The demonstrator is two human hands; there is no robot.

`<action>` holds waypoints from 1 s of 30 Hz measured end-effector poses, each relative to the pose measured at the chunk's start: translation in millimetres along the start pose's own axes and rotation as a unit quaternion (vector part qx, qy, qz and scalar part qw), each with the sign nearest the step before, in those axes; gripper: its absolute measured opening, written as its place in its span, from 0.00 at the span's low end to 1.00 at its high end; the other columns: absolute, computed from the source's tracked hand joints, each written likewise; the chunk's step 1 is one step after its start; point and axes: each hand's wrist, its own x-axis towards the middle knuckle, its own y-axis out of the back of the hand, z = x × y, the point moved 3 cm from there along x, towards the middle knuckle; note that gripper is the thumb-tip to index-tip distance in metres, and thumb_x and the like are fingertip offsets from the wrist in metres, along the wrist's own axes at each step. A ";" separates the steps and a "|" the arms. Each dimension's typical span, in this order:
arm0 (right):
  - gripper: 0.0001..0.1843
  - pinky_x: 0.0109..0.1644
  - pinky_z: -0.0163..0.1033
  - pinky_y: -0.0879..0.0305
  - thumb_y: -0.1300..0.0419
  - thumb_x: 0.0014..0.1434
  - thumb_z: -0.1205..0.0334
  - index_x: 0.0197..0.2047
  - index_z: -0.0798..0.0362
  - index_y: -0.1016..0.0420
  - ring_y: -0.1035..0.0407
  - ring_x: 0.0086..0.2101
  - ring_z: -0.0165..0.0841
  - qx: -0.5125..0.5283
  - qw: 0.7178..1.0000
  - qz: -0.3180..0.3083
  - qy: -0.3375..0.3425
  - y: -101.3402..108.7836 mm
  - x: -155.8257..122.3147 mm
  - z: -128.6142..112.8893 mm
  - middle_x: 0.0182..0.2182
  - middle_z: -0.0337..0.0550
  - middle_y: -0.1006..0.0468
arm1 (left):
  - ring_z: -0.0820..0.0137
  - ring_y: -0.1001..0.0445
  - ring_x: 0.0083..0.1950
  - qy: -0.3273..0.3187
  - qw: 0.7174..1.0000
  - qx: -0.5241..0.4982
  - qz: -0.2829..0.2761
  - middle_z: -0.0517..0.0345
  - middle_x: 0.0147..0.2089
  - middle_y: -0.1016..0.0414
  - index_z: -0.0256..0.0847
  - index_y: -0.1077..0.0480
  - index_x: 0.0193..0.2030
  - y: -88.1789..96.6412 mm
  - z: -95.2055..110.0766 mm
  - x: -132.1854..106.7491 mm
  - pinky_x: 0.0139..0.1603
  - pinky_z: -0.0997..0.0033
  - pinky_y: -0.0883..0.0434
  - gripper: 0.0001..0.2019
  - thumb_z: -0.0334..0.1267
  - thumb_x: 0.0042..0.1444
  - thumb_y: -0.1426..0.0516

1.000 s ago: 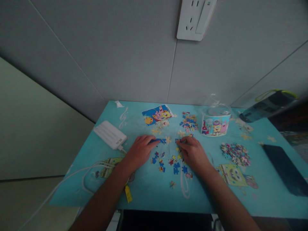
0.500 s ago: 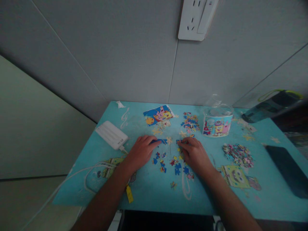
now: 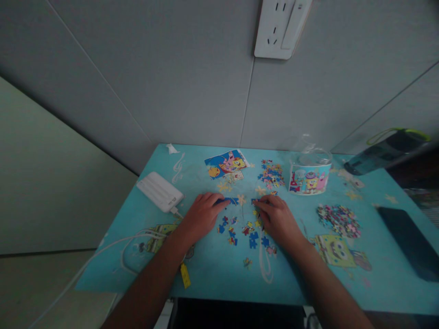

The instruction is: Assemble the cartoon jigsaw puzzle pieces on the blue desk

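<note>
L hand point(image 3: 203, 214) & R hand point(image 3: 278, 220) touching blue puzzle pcs point(image 3: 232, 200)

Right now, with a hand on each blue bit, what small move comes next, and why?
Probably slide the blue strip under the left hand rightward to meet the blue piece under the right hand: both lie level on the mat, a gap apart.

Bare mat point(image 3: 219, 274) nearside of scattered pieces point(image 3: 253, 237)

Turquoise table point(image 3: 212, 269) with loose puzzle pieces point(image 3: 253, 238), white power bank point(image 3: 159, 192), picture card point(image 3: 224, 163), printed tub point(image 3: 310, 178), dark phone point(image 3: 408, 240)
</note>
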 end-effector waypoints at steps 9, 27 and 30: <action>0.18 0.53 0.49 0.33 0.47 0.63 0.71 0.50 0.50 0.20 0.30 0.45 0.41 0.072 0.992 0.094 -0.035 14.2 1.6 16.9 0.44 0.47 0.23 | 0.60 0.35 0.57 0.002 1.000 0.010 -0.003 0.53 0.57 0.31 0.49 0.34 0.64 -1.1 -0.9 -0.6 0.56 0.54 0.35 0.25 0.25 0.62 0.47; 0.16 0.52 0.49 0.34 0.46 0.62 0.70 0.47 0.50 0.19 0.30 0.45 0.43 0.035 0.994 0.089 -0.059 13.6 1.2 18.3 0.43 0.47 0.21 | 0.60 0.34 0.57 0.000 1.000 0.007 0.003 0.53 0.57 0.30 0.46 0.33 0.62 -0.5 -1.9 -0.7 0.55 0.55 0.35 0.27 0.20 0.59 0.50; 0.16 0.51 0.49 0.34 0.46 0.62 0.71 0.46 0.50 0.19 0.30 0.44 0.42 0.039 0.994 0.084 -0.057 13.0 1.4 16.1 0.42 0.46 0.21 | 0.60 0.34 0.57 -0.002 1.000 0.000 0.009 0.54 0.57 0.30 0.46 0.33 0.62 0.7 -2.2 -0.9 0.54 0.55 0.35 0.27 0.20 0.59 0.50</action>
